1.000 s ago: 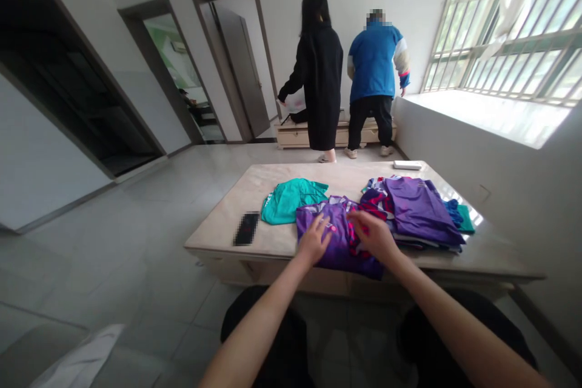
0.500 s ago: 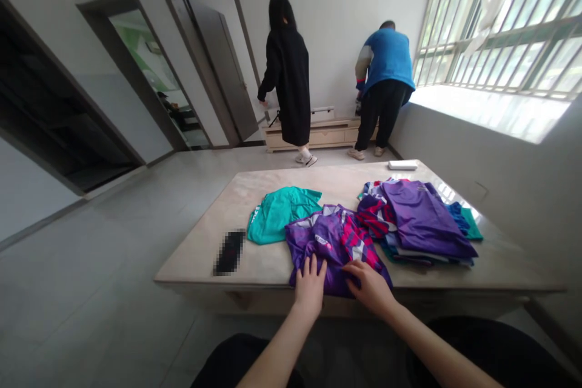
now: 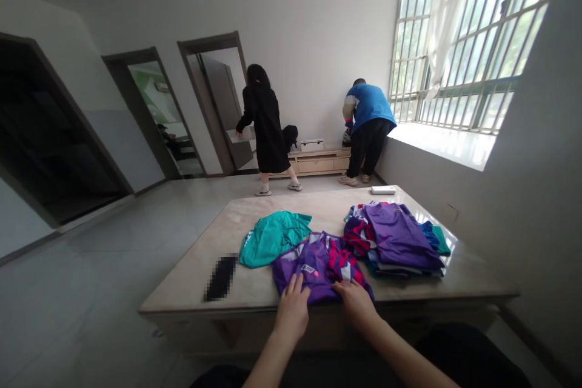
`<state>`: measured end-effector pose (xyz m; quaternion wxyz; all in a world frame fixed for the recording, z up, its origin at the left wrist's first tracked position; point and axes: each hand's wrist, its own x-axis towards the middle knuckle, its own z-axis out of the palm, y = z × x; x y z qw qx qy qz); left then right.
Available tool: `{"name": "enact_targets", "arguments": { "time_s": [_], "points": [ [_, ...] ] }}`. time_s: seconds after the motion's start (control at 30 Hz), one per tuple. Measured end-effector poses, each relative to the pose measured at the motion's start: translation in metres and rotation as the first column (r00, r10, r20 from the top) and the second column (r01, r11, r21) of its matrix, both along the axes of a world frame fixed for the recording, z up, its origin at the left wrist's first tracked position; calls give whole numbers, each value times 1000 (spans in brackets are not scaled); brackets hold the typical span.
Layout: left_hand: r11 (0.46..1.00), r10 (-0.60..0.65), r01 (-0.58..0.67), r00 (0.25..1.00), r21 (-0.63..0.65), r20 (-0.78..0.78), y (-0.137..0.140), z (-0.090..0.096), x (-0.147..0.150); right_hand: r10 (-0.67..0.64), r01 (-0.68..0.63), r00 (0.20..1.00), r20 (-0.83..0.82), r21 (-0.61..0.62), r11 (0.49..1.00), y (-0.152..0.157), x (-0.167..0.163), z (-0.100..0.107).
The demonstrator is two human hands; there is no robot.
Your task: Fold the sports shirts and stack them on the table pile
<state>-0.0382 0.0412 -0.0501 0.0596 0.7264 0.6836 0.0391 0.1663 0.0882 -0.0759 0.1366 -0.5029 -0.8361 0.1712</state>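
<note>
A purple jersey point(image 3: 313, 254) with pink, navy and white patterned panels lies at the near edge of the table, partly folded and wrinkled. My left hand point(image 3: 292, 310) rests on its near left part, fingers stretched out over the cloth. On the near right part lies my right hand point(image 3: 357, 303), its fingers extended and slightly bent against the fabric; its thumb is hard to make out. A green shirt point(image 3: 275, 237) is folded just behind and left of the jersey. To the right sits a stack of folded jerseys point(image 3: 400, 236), a purple one on top.
The pale table point(image 3: 186, 282) carries a blurred dark object point(image 3: 221, 277) at left and a white box-like item point(image 3: 383, 190) at the far edge. Beyond it, a person in black point(image 3: 266, 127) and a person in blue point(image 3: 370, 121) stand by a low cabinet point(image 3: 318, 163).
My view has tilted up, so the table sits lower. My left fingers are less spread; both hands stay on the jersey. The person in black has stepped left, revealing a black bag-like object.
</note>
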Motion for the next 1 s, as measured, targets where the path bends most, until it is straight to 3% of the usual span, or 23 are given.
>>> {"name": "enact_targets", "arguments": {
  "time_s": [0.1,0.17,0.27,0.33,0.4,0.5,0.63,0.77,0.83,0.9,1.0],
  "points": [
    [978,-28,1,992,209,122,-36,38,3,-22,25,996,-90,28,999,-35,25,25],
    [964,-77,25,980,266,186,-61,58,7,-12,19,985,-173,38,999,-64,47,40],
    [969,-177,115,940,218,291,-87,80,12,34,-36,975,-222,-5,999,-102,79,65],
    [971,-221,173,914,167,341,-88,92,16,62,-71,972,-226,-33,997,-113,96,84],
    [966,-258,230,904,119,341,-73,103,24,77,-86,974,-215,-35,996,-109,109,101],
    [943,-332,315,903,107,273,-27,126,43,90,-90,986,-140,13,996,-75,126,128],
    [914,-378,333,908,233,182,56,186,81,12,9,996,-83,239,971,5,157,190],
    [845,-408,310,900,435,151,122,264,125,-152,197,979,-136,440,876,74,199,280],
    [779,-421,287,898,558,125,140,285,148,-223,270,963,-151,536,800,93,218,311],
    [734,-429,277,897,621,108,149,285,171,-282,311,949,-143,575,757,102,232,319],
    [751,-448,314,889,581,98,155,254,204,-354,343,932,-83,525,779,108,245,297]
  ]
}}
